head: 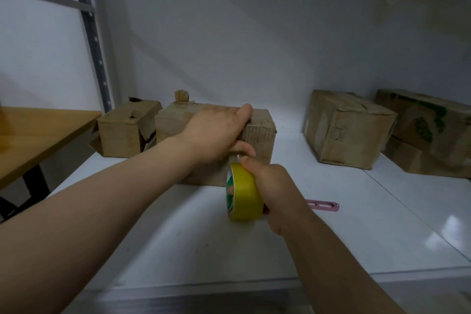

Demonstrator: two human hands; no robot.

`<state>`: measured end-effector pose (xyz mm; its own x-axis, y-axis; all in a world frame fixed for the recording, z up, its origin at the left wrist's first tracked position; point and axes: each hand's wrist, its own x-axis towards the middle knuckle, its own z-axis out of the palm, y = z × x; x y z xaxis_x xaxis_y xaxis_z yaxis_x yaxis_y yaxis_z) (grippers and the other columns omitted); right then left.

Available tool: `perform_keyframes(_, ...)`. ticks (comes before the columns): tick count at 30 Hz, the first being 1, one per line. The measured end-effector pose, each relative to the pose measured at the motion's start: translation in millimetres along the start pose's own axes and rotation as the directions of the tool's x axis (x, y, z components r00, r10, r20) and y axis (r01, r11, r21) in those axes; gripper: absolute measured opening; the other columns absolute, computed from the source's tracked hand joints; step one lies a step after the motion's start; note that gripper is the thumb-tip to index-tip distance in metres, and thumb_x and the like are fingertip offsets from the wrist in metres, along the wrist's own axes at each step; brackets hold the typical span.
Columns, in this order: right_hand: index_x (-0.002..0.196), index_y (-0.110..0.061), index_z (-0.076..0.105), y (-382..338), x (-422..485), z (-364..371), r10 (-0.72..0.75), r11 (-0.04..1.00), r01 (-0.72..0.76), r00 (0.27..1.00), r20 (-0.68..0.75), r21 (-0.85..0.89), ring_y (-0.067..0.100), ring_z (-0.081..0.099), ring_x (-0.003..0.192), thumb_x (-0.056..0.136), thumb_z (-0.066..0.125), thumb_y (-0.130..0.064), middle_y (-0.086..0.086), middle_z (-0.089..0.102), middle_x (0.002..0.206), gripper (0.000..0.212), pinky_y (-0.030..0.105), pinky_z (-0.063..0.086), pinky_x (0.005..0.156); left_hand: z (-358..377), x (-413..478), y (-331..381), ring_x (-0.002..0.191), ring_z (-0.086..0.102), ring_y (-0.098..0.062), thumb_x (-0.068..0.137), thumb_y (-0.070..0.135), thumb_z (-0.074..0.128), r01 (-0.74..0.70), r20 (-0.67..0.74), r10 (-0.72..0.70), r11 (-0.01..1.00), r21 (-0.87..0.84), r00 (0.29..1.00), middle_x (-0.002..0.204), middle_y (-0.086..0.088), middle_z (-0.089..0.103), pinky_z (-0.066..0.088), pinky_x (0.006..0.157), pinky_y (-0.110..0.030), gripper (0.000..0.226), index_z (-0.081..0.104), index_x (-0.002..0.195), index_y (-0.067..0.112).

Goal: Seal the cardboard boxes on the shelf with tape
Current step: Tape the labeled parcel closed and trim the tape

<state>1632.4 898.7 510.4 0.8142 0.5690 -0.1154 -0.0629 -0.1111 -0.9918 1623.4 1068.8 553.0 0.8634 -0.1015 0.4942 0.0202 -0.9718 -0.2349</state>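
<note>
Presently, left hand (216, 132) presses flat on the cardboard box (260, 135), fingers extended; right hand (275, 183) grips the yellow tape roll (246, 191).

Head-worn camera looks forward and down, close over the shelf (356, 224).

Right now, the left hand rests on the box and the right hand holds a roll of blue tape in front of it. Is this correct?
Not quite: the tape is yellow, not blue. The head view shows the left hand resting on the box while the right hand holds a roll of yellow tape in front of it.
</note>
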Motion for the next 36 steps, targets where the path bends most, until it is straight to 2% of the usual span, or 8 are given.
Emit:
perform_keyframes(4, 0.077, -0.02, 0.047, 9.1, -16.3, 5.0, -0.049, 0.999, 0.05, 0.997, -0.053, 0.019, -0.003, 0.051, 0.028, 0.099, 0.053, -0.045, -0.013, 0.05, 0.03, 0.034, 0.011, 0.035, 0.03, -16.8, -3.3, -10.4, 0.088, 0.058, -0.02, 0.08, 0.069, 0.062, 0.004, 0.162, 0.023, 0.986, -0.165, 0.987, 0.104, 0.001, 0.062, 0.051, 0.074, -0.042, 0.069, 0.042, 0.124, 0.019)
perform_keyframes(9, 0.074, -0.017, 0.047, 18.9, -24.8, 8.3, -0.05, 0.997, 0.051, 0.999, -0.019, 0.057, -0.003, 0.053, 0.031, 0.101, 0.054, -0.03, -0.005, 0.053, 0.032, 0.031, 0.016, 0.044, 0.039, -19.8, -6.9, -7.7, 0.096, 0.058, -0.021, 0.087, 0.059, 0.064, -0.019, 0.16, 0.041, 0.99, -0.136, 0.986, 0.111, 0.001, 0.061, 0.049, 0.08, -0.04, 0.062, 0.041, 0.13, 0.021)
perform_keyframes(13, 0.081, -0.017, 0.057, 30.6, -25.2, 6.4, -0.158, 0.986, 0.161, 0.985, -0.07, 0.032, -0.006, 0.061, 0.055, 0.101, 0.053, -0.014, -0.011, 0.062, 0.052, 0.021, 0.001, 0.041, 0.05, -35.5, -14.0, -12.4, 0.114, 0.053, -0.018, 0.089, 0.037, 0.069, -0.009, 0.215, 0.065, 0.967, -0.254, 0.974, 0.131, 0.003, 0.053, 0.043, 0.093, -0.034, 0.062, 0.039, 0.141, 0.024)
perform_keyframes(15, 0.091, -0.014, 0.067, 34.6, -21.8, 8.7, -0.219, 0.975, 0.221, 0.97, -0.104, 0.009, 0.008, 0.064, 0.068, 0.101, 0.057, -0.026, -0.005, 0.067, 0.073, 0.019, 0.013, 0.051, 0.065, -38.2, -17.7, -12.5, 0.123, 0.049, -0.018, 0.082, 0.035, 0.075, -0.021, 0.228, 0.072, 0.976, -0.218, 0.971, 0.139, 0.003, 0.049, 0.041, 0.102, -0.036, 0.076, 0.034, 0.145, 0.026)
perform_keyframes(18, 0.077, -0.016, 0.067, 35.9, -18.9, 13.3, -0.212, 0.97, 0.23, 0.958, -0.195, 0.072, 0.01, 0.065, 0.064, 0.098, 0.056, -0.041, -0.004, 0.07, 0.069, 0.034, 0.027, 0.054, 0.062, -23.2, -19.0, -7.4, 0.13, 0.046, -0.021, 0.077, 0.048, 0.074, -0.036, 0.156, 0.042, 0.998, -0.044, 0.987, 0.147, 0.0, 0.044, 0.037, 0.11, -0.039, 0.084, 0.031, 0.145, 0.025)
perform_keyframes(22, 0.095, -0.011, 0.07, 37.0, -22.0, 16.1, -0.163, 0.981, 0.185, 0.953, -0.255, 0.065, 0.02, 0.066, 0.079, 0.096, 0.058, -0.046, 0.013, 0.07, 0.092, 0.037, 0.016, 0.049, 0.053, 0.0, -19.5, 0.2, 0.117, 0.054, -0.026, 0.076, 0.053, 0.064, 0.008, -0.039, -0.004, 0.994, 0.112, 0.999, 0.138, -0.003, 0.049, 0.046, 0.096, -0.045, 0.072, 0.041, 0.137, 0.022)
perform_keyframes(30, 0.076, -0.018, 0.051, 11.0, -17.6, 13.2, -0.064, 0.998, 0.059, 0.981, -0.182, -0.035, -0.009, 0.052, 0.034, 0.1, 0.054, -0.041, -0.009, 0.052, 0.037, 0.033, 0.014, 0.034, 0.034, 2.7, -14.3, -0.5, 0.109, 0.055, -0.023, 0.074, 0.067, 0.069, 0.029, -0.056, -0.024, 0.996, 0.086, 0.998, 0.127, 0.0, 0.052, 0.047, 0.088, -0.039, 0.077, 0.041, 0.132, 0.026)
perform_keyframes(36, 0.083, -0.017, 0.045, -6.6, -13.7, 14.1, -0.006, 0.995, -0.009, 0.988, -0.151, -0.097, -0.001, 0.049, 0.026, 0.101, 0.052, -0.041, -0.003, 0.05, 0.067, 0.031, 0.013, 0.033, 0.029, -17.4, -10.5, -8.4, 0.118, 0.048, -0.021, 0.079, 0.047, 0.069, 0.03, 0.163, -0.018, 0.997, -0.071, 0.986, 0.134, 0.001, 0.045, 0.04, 0.1, -0.039, 0.074, 0.033, 0.141, 0.028)
